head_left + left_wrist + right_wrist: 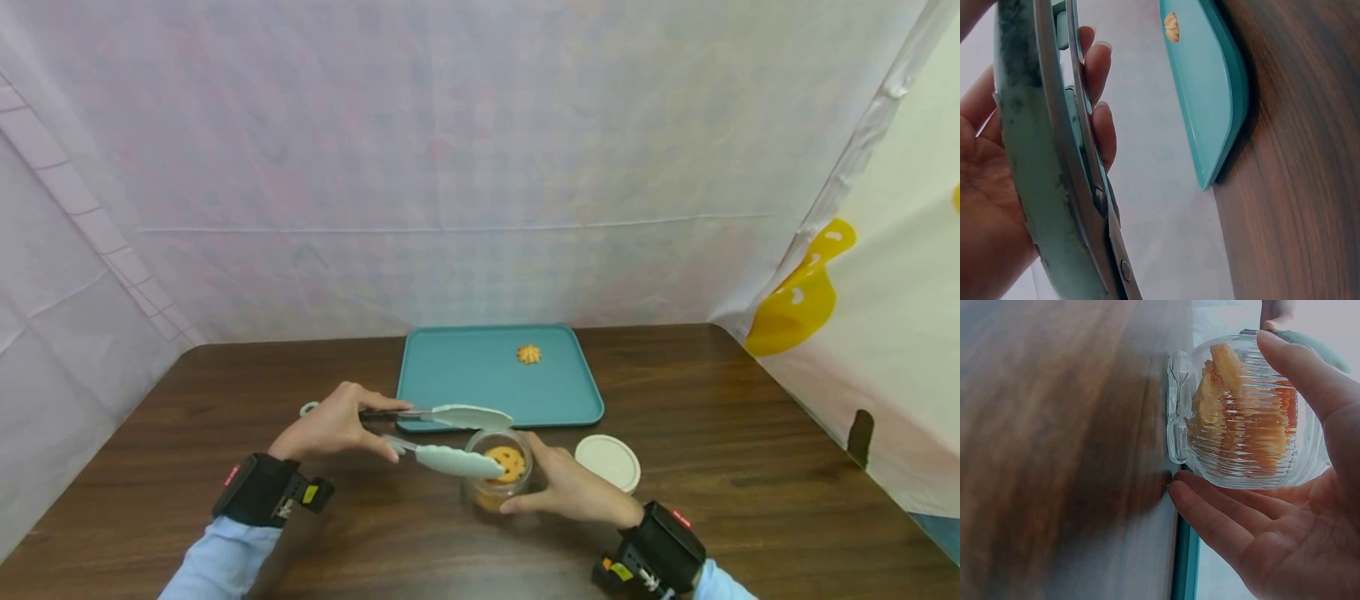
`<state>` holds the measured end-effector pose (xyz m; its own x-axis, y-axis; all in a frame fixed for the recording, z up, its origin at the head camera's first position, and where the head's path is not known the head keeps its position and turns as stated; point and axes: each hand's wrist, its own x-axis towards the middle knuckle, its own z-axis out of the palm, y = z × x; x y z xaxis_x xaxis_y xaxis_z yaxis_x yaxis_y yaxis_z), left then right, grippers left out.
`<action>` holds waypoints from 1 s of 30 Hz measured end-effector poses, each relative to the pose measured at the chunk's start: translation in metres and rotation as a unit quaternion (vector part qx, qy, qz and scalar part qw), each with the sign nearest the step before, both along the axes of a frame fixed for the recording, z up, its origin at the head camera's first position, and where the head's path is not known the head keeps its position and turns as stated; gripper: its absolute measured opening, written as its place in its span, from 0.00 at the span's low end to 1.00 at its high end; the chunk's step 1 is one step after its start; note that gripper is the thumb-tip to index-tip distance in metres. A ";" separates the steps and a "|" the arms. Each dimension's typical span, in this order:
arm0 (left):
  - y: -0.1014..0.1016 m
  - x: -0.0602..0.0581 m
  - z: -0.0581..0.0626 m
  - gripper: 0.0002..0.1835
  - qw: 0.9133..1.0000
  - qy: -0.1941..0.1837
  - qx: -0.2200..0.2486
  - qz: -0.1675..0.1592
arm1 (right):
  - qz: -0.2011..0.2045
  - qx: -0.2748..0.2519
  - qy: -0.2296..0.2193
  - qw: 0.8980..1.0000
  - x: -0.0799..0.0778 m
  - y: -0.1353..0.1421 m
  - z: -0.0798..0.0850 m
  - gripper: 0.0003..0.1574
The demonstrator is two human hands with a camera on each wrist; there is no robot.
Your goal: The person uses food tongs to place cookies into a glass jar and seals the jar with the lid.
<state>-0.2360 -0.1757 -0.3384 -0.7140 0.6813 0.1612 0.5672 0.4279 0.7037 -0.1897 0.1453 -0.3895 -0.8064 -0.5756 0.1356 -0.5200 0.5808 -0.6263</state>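
Observation:
My left hand [341, 425] grips mint-green and metal tongs [1041, 156], fingers on one arm and thumb on the other. The tong arms are spread; one mint head [457, 461] reaches over the mouth of a ribbed glass jar [1247, 425], while the other lies just beyond its far rim. Inside the jar are several cookies, with a round, dark-dotted cookie [507, 463] on top. My right hand [562, 487] holds the jar upright, thumb on one side and fingers on the other. Nothing shows clearly pinched between the tong heads.
Behind the hands lies a teal tray [457, 367], with one ridged cookie [528, 354] toward its far right. A white round lid [608, 462] rests on the brown wooden table [360, 533], right of the jar. Pale cloth [465, 167] hangs behind the table.

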 end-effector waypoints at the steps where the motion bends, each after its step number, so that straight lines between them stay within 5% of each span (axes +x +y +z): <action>1: 0.000 0.000 0.000 0.35 1.000 0.000 -0.001 0.001 | 0.000 -0.002 0.001 1.000 0.000 0.000 0.000 0.52; 8: 0.004 -0.001 0.002 0.35 1.000 -0.022 0.009 0.011 | 0.004 0.000 -0.007 1.000 -0.001 0.001 -0.001 0.54; 16: 0.015 -0.014 -0.002 0.36 0.994 0.037 -0.025 0.100 | 0.000 -0.006 -0.020 1.000 -0.001 0.001 -0.001 0.53; 22: 0.027 -0.025 -0.010 0.37 0.990 0.066 -0.014 0.128 | 0.003 -0.008 -0.020 1.000 -0.001 0.001 -0.001 0.53; 30: 0.046 -0.038 -0.012 0.38 0.977 0.036 -0.052 0.206 | 0.004 -0.007 -0.013 1.000 -0.002 0.001 -0.001 0.53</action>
<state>-0.2740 -0.1292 -0.3505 -0.9201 0.3548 0.1661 0.3787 0.6970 0.6090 -0.1913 0.1459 -0.3903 -0.8046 -0.5809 0.1234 -0.5089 0.5673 -0.6475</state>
